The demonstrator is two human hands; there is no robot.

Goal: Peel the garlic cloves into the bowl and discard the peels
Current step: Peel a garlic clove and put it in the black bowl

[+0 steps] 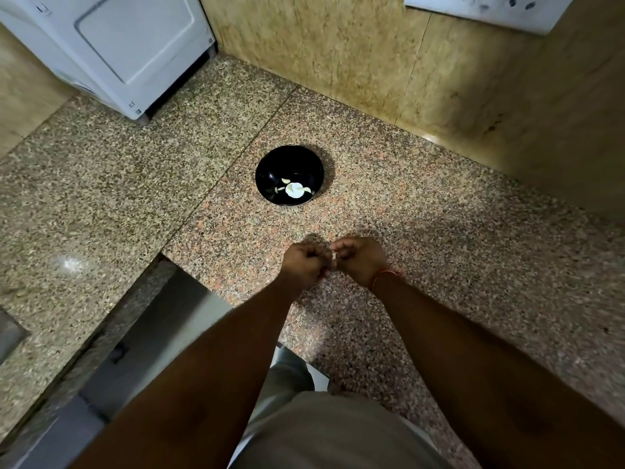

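Two hands meet at 6 o'clock from the black bowl [289, 175], pinching one garlic clove [334, 256] between them. Best to hold it steady in left hand [304, 267] while right hand [360, 260] strips skin. Both fists curled, knuckles up, forearms converging over granite counter [439, 214]

- Bowl [289, 175]: on the granite countertop [422, 238], near the corner where the walls meet.
- Garlic cloves [293, 190]: in the bowl, at its near side.
- Left hand [304, 264] and right hand [360, 260]: touching, above the countertop, before the bowl.
- Garlic clove [334, 256]: between both hands' fingertips.
- Appliance [111, 45]: on the countertop, far left, behind the bowl.
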